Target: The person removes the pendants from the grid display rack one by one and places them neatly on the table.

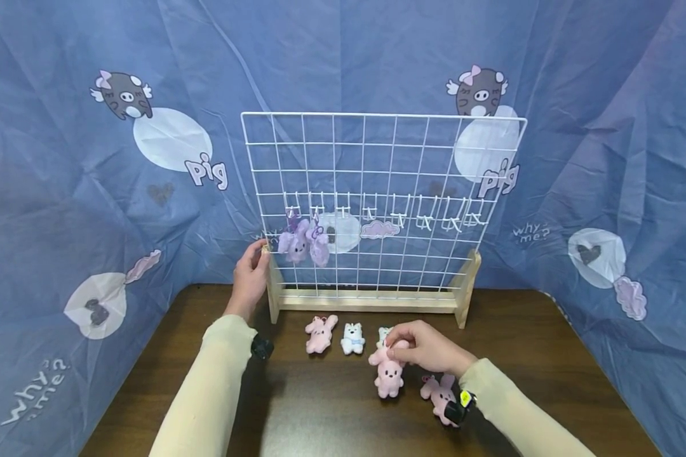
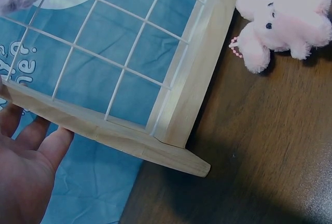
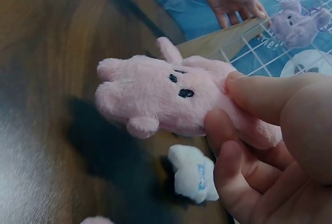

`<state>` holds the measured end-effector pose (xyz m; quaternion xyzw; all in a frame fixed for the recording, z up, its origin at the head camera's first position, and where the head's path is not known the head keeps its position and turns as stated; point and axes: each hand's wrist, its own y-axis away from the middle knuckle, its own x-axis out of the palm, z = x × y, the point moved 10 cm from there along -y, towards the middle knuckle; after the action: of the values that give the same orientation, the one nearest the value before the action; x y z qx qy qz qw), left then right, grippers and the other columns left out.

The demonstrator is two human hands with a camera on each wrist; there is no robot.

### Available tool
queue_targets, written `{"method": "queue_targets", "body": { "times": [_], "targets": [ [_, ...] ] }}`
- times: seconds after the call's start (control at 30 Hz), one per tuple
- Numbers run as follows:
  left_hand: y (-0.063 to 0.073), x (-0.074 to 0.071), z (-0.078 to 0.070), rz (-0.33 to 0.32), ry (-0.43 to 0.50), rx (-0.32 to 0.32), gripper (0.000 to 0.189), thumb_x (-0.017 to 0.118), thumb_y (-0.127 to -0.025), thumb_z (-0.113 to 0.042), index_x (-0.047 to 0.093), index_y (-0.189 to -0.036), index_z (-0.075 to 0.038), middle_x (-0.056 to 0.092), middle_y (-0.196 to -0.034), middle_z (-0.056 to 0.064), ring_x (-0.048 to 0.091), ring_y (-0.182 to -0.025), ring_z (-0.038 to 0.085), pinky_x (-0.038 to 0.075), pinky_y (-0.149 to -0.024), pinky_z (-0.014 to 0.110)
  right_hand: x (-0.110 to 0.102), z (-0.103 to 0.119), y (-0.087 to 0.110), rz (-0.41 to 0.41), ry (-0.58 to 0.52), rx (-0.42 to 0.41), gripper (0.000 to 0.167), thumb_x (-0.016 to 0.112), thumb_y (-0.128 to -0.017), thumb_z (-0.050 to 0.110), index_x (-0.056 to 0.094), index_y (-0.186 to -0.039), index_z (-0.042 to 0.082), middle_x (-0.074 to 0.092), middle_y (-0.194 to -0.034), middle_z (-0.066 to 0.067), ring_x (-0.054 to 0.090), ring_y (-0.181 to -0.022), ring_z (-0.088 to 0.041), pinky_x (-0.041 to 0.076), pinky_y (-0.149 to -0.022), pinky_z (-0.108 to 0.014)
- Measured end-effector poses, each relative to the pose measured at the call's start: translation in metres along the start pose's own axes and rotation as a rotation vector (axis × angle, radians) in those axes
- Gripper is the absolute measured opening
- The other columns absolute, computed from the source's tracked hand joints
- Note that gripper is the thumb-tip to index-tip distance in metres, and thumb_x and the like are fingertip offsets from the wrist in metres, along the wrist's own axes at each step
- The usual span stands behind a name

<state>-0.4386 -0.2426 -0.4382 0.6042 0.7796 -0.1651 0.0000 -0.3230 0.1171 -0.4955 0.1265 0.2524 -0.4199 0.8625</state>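
My right hand (image 1: 425,346) pinches a pink plush bunny keychain (image 1: 389,379) by its top end between thumb and fingers. In the right wrist view the bunny's dark embroidered face shows, its body pointing left over the table. My left hand (image 1: 250,276) grips the left wooden post (image 2: 98,125) of a display stand, fingers reaching round behind the wood. The stand carries a white wire grid (image 1: 377,155) with a row of hooks. Two lilac plush keychains (image 1: 298,246) hang from the leftmost hooks. A white plush (image 3: 192,175) lies partly hidden behind the held bunny.
On the brown table (image 1: 314,406) lie a pink plush (image 1: 319,334) and a white plush bear (image 1: 352,339) before the stand. Another pink plush (image 1: 441,398) lies under my right wrist. Blue printed cloth (image 1: 343,57) surrounds the table's back and sides.
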Motion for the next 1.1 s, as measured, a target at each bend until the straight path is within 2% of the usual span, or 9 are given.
{"method": "queue_targets", "body": {
  "times": [0.17,0.4,0.57,0.8,0.93,1.1],
  "targets": [
    [0.000,0.000,-0.001,-0.003,0.001,0.006,0.037,0.052,-0.112,-0.021,0.056,-0.149,-0.015,0.063,-0.143,0.021,0.058,-0.130,0.030,0.045,-0.104,0.047,0.004,-0.006,0.005,0.025,0.045,-0.001,0.010,0.074,-0.098,0.016,0.075,-0.108,0.012,0.072,-0.080,0.002,0.064,-0.068,-0.008,0.054,-0.062,-0.026],
    [0.000,0.001,0.000,0.000,0.002,-0.003,0.037,0.052,-0.112,-0.019,0.055,-0.149,-0.014,0.063,-0.143,0.021,0.058,-0.130,0.030,0.045,-0.106,0.049,0.009,-0.009,0.007,0.052,0.194,-0.053,0.007,0.076,-0.097,0.017,0.078,-0.103,0.016,0.076,-0.099,0.008,0.061,-0.085,-0.003,0.051,-0.077,-0.024],
    [0.000,0.001,0.001,-0.002,-0.001,-0.006,0.037,0.052,-0.112,-0.020,0.055,-0.149,-0.015,0.063,-0.143,0.020,0.058,-0.130,0.030,0.045,-0.106,0.049,0.011,-0.008,0.007,0.091,0.257,-0.066,0.006,0.077,-0.095,0.014,0.079,-0.100,0.015,0.072,-0.089,0.009,0.057,-0.077,-0.002,0.049,-0.070,-0.024],
    [-0.002,0.001,0.002,0.006,0.005,-0.006,0.038,0.053,-0.112,-0.022,0.055,-0.149,-0.016,0.062,-0.145,0.019,0.056,-0.134,0.030,0.044,-0.109,0.051,0.016,-0.012,0.008,0.115,0.366,-0.053,0.006,0.078,-0.094,0.018,0.079,-0.098,0.022,0.069,-0.088,0.017,0.057,-0.079,0.000,0.048,-0.075,-0.025],
    [-0.002,0.001,0.002,0.006,0.000,-0.005,0.038,0.053,-0.112,-0.023,0.055,-0.149,-0.015,0.062,-0.145,0.020,0.057,-0.133,0.030,0.045,-0.108,0.051,0.019,-0.010,0.010,0.118,0.397,-0.058,0.005,0.078,-0.094,0.019,0.079,-0.097,0.024,0.068,-0.087,0.018,0.056,-0.077,0.000,0.047,-0.073,-0.025],
    [-0.001,0.001,0.003,0.008,-0.011,-0.006,0.039,0.052,-0.112,-0.024,0.055,-0.150,-0.016,0.062,-0.145,0.020,0.057,-0.132,0.031,0.045,-0.106,0.051,0.026,-0.012,0.010,0.164,0.343,-0.040,0.006,0.076,-0.095,0.016,0.078,-0.099,0.019,0.069,-0.091,0.015,0.057,-0.080,-0.001,0.049,-0.075,-0.024]
  ]
}}
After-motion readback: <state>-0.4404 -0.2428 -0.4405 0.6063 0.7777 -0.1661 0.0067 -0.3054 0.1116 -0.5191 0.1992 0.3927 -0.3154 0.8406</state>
